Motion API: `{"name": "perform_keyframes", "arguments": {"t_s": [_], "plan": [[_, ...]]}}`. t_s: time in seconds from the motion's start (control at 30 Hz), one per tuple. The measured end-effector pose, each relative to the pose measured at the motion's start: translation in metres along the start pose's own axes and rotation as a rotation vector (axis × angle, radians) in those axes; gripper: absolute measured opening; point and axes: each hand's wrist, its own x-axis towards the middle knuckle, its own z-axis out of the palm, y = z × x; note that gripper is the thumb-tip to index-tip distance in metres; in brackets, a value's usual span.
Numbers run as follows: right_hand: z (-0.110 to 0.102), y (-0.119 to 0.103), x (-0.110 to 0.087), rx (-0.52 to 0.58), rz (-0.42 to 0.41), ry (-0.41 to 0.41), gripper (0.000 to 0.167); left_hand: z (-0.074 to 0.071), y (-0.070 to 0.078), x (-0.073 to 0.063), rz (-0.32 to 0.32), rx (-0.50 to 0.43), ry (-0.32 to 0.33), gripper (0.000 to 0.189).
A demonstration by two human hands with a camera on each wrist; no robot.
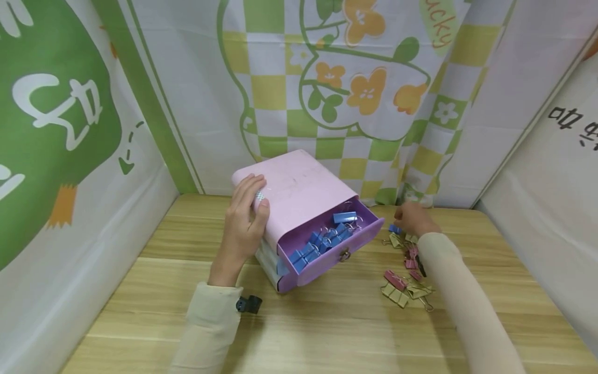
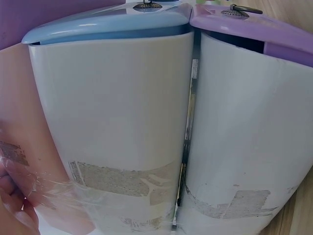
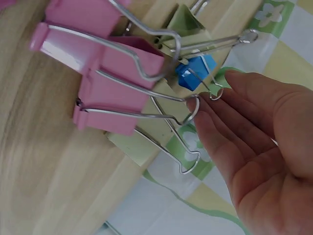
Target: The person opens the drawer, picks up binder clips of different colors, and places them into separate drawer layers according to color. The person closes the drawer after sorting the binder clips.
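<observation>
My left hand [image 1: 244, 218] rests on the left side of a pink-topped drawer cabinet [image 1: 299, 192], fingers extended over its top edge. Its purple drawer [image 1: 366, 236] is pulled out and holds several blue binder clips [image 1: 344, 217]. At the right, my right hand [image 1: 417, 219] reaches down to a small blue binder clip [image 3: 195, 71] on the table. In the right wrist view its thumb and fingertips are spread apart on either side of that clip's wire handle. Pink binder clips [image 3: 115, 100] and yellow ones lie right beside the fingers.
More pink and yellow binder clips [image 1: 395, 295] lie on the wooden table [image 1: 327, 332] right of the cabinet. Lower tiers with a blue drawer [image 2: 112, 27] and another purple drawer [image 2: 254, 27] show in the left wrist view. A patterned curtain [image 1: 374, 156] hangs behind.
</observation>
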Motion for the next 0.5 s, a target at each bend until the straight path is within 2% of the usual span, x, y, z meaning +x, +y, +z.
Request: {"name": "perform_keyframes", "arguments": {"t_s": [0.23, 0.5], "plan": [[0.0038, -0.0045, -0.0021, -0.007, -0.031, 0.014, 0.019, -0.0005, 0.0009, 0.001, -0.002, -0.003, -0.001, 0.051], [0.0067, -0.005, -0.0028, 0.128, -0.04, -0.061, 0.018, -0.0006, 0.001, 0.0, -0.013, -0.006, -0.006, 0.051]]}}
